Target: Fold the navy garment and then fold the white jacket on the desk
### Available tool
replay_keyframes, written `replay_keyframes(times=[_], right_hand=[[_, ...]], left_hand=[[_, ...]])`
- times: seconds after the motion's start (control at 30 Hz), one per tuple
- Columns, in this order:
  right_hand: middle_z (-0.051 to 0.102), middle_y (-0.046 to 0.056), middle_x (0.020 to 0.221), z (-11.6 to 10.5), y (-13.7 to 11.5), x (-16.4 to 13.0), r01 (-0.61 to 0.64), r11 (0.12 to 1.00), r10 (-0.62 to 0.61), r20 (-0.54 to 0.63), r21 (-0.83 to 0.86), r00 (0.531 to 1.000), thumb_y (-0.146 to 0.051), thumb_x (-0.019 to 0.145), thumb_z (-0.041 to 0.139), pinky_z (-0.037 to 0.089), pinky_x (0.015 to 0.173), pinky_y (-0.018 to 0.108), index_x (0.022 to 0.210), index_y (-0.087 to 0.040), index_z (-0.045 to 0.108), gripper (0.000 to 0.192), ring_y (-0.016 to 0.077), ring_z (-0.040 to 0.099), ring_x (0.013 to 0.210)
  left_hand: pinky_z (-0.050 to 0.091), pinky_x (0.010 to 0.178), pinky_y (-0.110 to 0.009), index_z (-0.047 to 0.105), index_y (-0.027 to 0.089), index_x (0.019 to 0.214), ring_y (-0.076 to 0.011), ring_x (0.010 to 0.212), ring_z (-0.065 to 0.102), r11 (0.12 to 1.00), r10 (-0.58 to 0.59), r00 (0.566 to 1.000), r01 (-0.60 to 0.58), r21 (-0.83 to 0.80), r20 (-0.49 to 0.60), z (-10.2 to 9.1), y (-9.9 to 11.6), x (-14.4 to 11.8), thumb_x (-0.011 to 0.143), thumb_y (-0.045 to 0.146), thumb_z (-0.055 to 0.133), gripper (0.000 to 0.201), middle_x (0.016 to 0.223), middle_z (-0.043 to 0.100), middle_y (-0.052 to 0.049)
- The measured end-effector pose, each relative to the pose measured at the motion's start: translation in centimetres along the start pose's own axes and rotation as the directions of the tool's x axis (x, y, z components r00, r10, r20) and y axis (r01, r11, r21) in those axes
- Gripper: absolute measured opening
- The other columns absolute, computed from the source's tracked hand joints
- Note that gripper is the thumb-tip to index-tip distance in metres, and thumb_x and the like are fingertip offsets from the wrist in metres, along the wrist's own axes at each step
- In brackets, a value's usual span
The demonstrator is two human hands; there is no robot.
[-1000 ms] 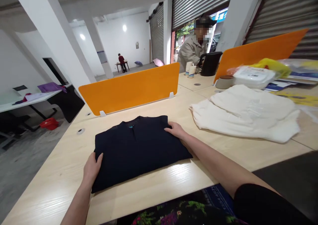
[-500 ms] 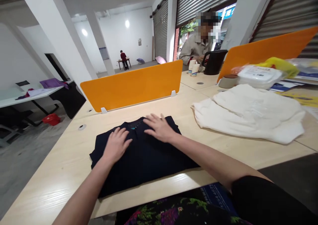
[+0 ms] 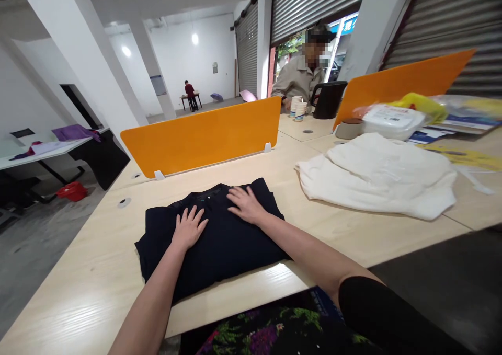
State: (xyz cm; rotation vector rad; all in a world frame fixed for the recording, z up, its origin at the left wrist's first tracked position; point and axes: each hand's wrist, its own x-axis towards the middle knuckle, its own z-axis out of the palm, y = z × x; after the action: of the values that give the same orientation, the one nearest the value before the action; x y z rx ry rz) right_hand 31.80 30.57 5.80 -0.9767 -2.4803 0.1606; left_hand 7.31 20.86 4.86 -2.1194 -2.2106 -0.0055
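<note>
A dark navy shirt (image 3: 223,245) lies folded into a rough rectangle on the pale wooden table (image 3: 90,271), its collar toward the far side. My left hand (image 3: 189,228) rests flat on the shirt left of the collar, fingers spread. On the other side of the collar, my right hand (image 3: 246,204) also lies flat with its fingers apart. Neither hand grips the cloth. To the right of the shirt lies a crumpled white cloth (image 3: 376,177), untouched.
An orange divider (image 3: 204,135) stands behind the shirt, and a second orange divider (image 3: 403,88) rises at the right. Paper cups (image 3: 299,111), a black pitcher (image 3: 328,100), a tape roll (image 3: 349,129) and a white plastic box (image 3: 392,121) stand farther back. Another person (image 3: 301,72) is across the table.
My left hand has shifted slightly right on the shirt, and its fingers have spread. The right hand stays right of the collar. The camera view has moved a little.
</note>
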Motion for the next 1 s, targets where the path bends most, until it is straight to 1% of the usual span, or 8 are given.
replay_keyframes(times=[0.1,0.17,0.3,0.5,0.63,0.73,0.87,1.0], right_hand=[[0.043,0.017,0.142,-0.9,3.0,-1.6,-0.339,0.941,0.331,-0.192,-0.011,0.924,-0.042,0.088,0.052,0.025,0.107,0.050,0.134,-0.014,0.046,0.054,0.0325,0.034,0.132],[0.051,0.019,0.131,-1.0,5.0,-2.7,-0.502,0.865,0.497,-0.167,0.016,0.852,-0.048,0.085,0.054,0.034,0.100,0.045,0.130,-0.012,0.047,0.058,0.0324,0.044,0.123],[0.056,0.017,0.124,-0.4,6.8,-4.1,-0.528,0.849,0.528,-0.026,0.013,0.849,-0.049,0.091,0.043,0.032,0.100,0.045,0.124,-0.013,0.050,0.050,0.0311,0.046,0.120],[0.053,0.016,0.131,-0.1,5.7,-3.8,-0.500,0.866,0.501,-0.030,0.019,0.865,-0.041,0.095,0.038,0.026,0.104,0.050,0.125,-0.013,0.050,0.042,0.0295,0.041,0.126],[0.061,0.014,0.116,-0.6,5.7,-3.9,-0.470,0.878,0.476,-0.071,0.091,0.877,-0.040,0.091,0.047,0.038,0.095,0.039,0.116,-0.015,0.057,0.037,0.0272,0.053,0.112],[0.061,0.016,0.118,-1.0,6.0,-3.9,-0.505,0.842,0.530,-0.109,0.190,0.841,-0.040,0.086,0.056,0.042,0.091,0.037,0.121,-0.014,0.056,0.043,0.0281,0.056,0.109],[0.062,0.018,0.117,-1.9,6.0,-4.1,-0.623,0.640,0.709,-0.033,0.450,0.705,-0.045,0.075,0.068,0.047,0.089,0.040,0.126,-0.009,0.053,0.064,0.0299,0.061,0.105],[0.070,0.015,0.102,-3.0,4.8,-4.8,-0.543,0.300,0.627,0.267,0.784,0.732,-0.043,0.066,0.078,0.054,0.079,0.035,0.107,-0.009,0.064,0.055,0.0274,0.067,0.091]], left_hand=[[0.020,0.111,-0.057,0.032,0.025,0.146,-0.0327,0.141,0.021,1.000,-0.016,1.000,0.016,-0.003,-0.021,0.0,0.5,-0.1,0.093,0.054,0.025,0.060,0.154,0.028,-0.005],[0.017,0.112,-0.059,0.036,0.021,0.144,-0.0319,0.141,0.022,0.999,-0.035,0.994,0.037,0.022,-0.101,-0.2,0.7,-0.4,0.094,0.052,0.024,0.060,0.152,0.031,-0.008],[0.004,0.110,-0.065,0.043,0.021,0.140,-0.0350,0.143,0.014,0.981,-0.151,0.956,0.176,0.083,-0.251,-0.9,-1.2,-0.8,0.094,0.047,0.026,0.056,0.153,0.030,-0.010],[0.021,0.105,-0.066,0.032,0.033,0.145,-0.0447,0.140,0.013,0.929,-0.365,0.931,0.366,-0.053,0.031,-1.4,-5.7,-0.6,0.089,0.059,0.031,0.062,0.157,0.019,-0.005],[0.023,0.107,-0.062,0.044,0.017,0.139,-0.0411,0.139,0.020,0.954,-0.297,0.949,0.299,0.007,-0.104,-2.6,-2.4,-1.2,0.093,0.046,0.030,0.057,0.152,0.031,-0.015],[0.028,0.110,-0.050,0.046,0.012,0.137,-0.0320,0.139,0.026,0.998,-0.061,0.962,0.056,-0.023,-0.266,-3.2,2.3,-2.0,0.095,0.041,0.026,0.055,0.149,0.036,-0.015],[0.020,0.112,-0.055,0.035,0.025,0.144,-0.0310,0.142,0.021,0.992,0.091,0.981,-0.104,-0.071,-0.172,-2.1,6.0,-1.8,0.093,0.051,0.027,0.058,0.153,0.030,-0.007],[0.018,0.113,-0.054,0.031,0.024,0.146,-0.0295,0.141,0.023,0.989,0.049,0.999,-0.045,-0.141,0.023,-0.3,5.6,-0.5,0.093,0.055,0.022,0.062,0.154,0.029,-0.005]])
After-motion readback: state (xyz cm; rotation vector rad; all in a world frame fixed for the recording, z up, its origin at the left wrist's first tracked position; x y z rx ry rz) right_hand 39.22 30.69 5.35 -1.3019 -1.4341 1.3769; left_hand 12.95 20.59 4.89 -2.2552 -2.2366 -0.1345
